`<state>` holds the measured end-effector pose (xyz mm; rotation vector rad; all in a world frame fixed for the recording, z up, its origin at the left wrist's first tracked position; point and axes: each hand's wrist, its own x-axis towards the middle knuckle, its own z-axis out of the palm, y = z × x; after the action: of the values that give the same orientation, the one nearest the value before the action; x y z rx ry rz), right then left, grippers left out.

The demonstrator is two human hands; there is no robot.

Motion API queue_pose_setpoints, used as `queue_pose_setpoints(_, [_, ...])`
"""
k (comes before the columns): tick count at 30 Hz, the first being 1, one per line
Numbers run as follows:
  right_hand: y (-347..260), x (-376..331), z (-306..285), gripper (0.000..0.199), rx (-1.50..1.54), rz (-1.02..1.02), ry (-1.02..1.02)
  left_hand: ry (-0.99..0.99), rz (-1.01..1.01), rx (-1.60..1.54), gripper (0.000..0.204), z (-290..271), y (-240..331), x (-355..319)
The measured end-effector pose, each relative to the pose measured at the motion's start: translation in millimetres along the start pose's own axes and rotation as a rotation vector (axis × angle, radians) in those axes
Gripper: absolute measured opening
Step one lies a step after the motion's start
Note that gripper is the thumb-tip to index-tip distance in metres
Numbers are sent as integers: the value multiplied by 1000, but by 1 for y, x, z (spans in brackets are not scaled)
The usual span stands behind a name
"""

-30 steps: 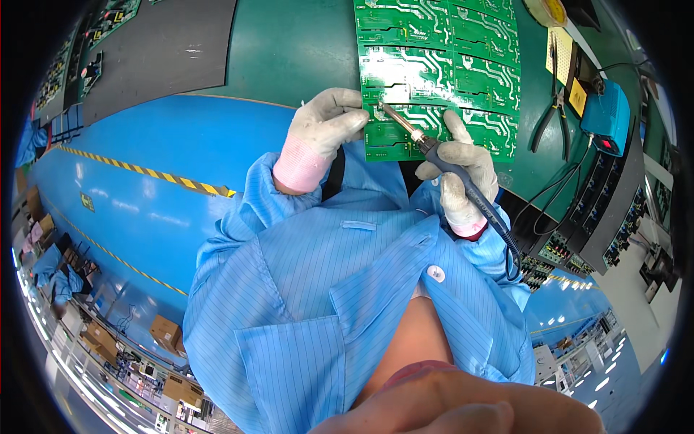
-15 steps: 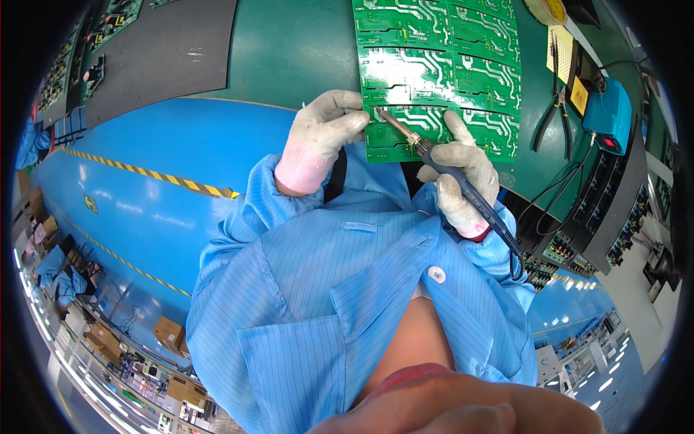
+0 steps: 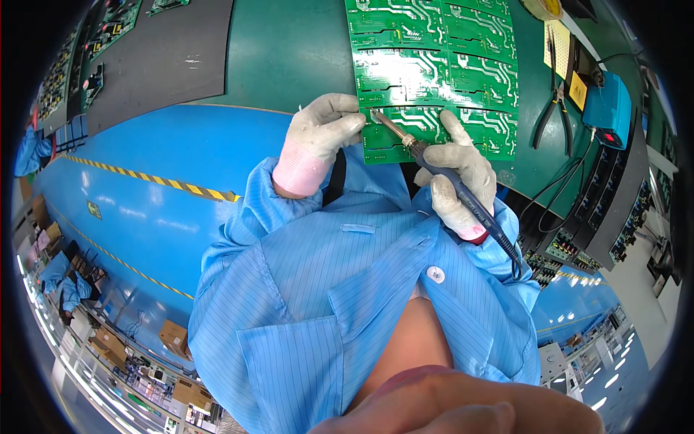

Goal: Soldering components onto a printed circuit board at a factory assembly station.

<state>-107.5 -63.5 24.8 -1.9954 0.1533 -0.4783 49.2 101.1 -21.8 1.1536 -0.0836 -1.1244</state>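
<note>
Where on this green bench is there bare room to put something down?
The widest free patch is the green benchtop between the dark gray sheet and the circuit board panel. A narrower bare strip lies between the panel and the pliers. It's crowded around the pliers and soldering station, and where the right hand holds the soldering iron.

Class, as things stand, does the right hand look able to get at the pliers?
Probably yes, once it is freed: the right hand has its grip around the soldering iron. The pliers lie on the bench to its right, and nothing seems to cover their handles.
</note>
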Motion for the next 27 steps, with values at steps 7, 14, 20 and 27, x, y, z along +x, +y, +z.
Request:
queue_pose_setpoints(7, [-5,2,3,12,-22,11,9,31,-1,-50,37,6,5,-1])
queue_pose_setpoints(14, [-2,1,4,15,-4,2,57,41,-42,-52,35,5,9,-1])
queue_pose_setpoints(20, [-2,-5,5,17,21,32,62,-4,-75,-40,28,-3,3,2])
queue_pose_setpoints(27, [2,-2,2,22,1,-22,66,-41,-86,-32,29,-2,6,5])
